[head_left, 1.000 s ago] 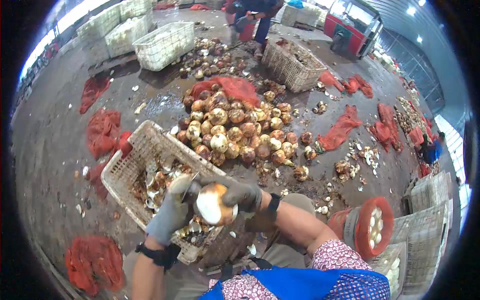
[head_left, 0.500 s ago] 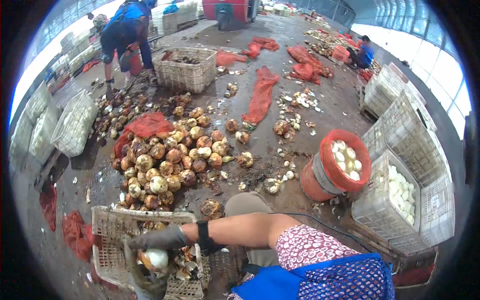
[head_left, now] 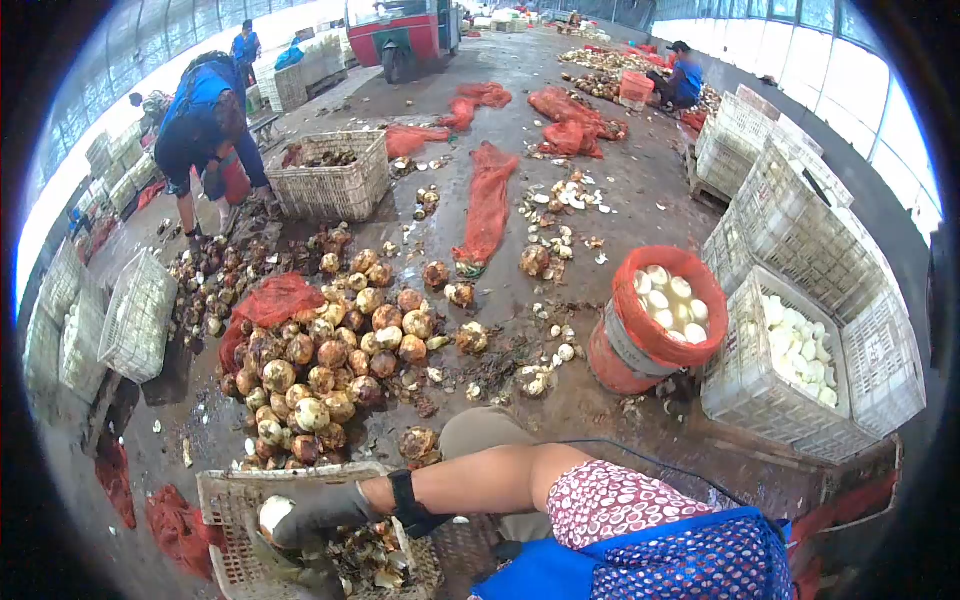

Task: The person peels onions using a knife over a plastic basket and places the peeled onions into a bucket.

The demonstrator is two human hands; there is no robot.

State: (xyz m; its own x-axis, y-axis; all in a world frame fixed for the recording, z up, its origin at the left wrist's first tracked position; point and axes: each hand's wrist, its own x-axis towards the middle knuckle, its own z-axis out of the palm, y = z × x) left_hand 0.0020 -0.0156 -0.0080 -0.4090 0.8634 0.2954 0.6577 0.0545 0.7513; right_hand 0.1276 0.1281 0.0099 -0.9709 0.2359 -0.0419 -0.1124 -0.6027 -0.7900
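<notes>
My right hand [head_left: 325, 512], in a dark grey glove with a black band at the wrist, reaches into a pale plastic crate [head_left: 215, 490]. Its fingers are closed on an onion [head_left: 276, 513] whose white peeled side shows. Just below, my left hand [head_left: 283, 566] is gloved too and mostly blurred against the crate; its fingers are hard to make out. Brown onion skins and scraps [head_left: 375, 560] lie in the crate beside both hands. Past the crate rises a heap of unpeeled brown onions [head_left: 320, 370], partly under red netting [head_left: 280, 297].
A red-lined bucket [head_left: 640, 350] holds peeled onions in liquid. Right of it stands a crate of white onions [head_left: 800, 365] and stacked crates. Red net bags [head_left: 487, 205] and scraps litter the wet floor. A co-worker [head_left: 205, 120] bends beside another crate [head_left: 335, 185]; a red vehicle [head_left: 400, 35] stands behind.
The view has shifted, with the crate lower in it. My right hand and the onion have moved left inside the crate, and more of the onion is covered by the glove.
</notes>
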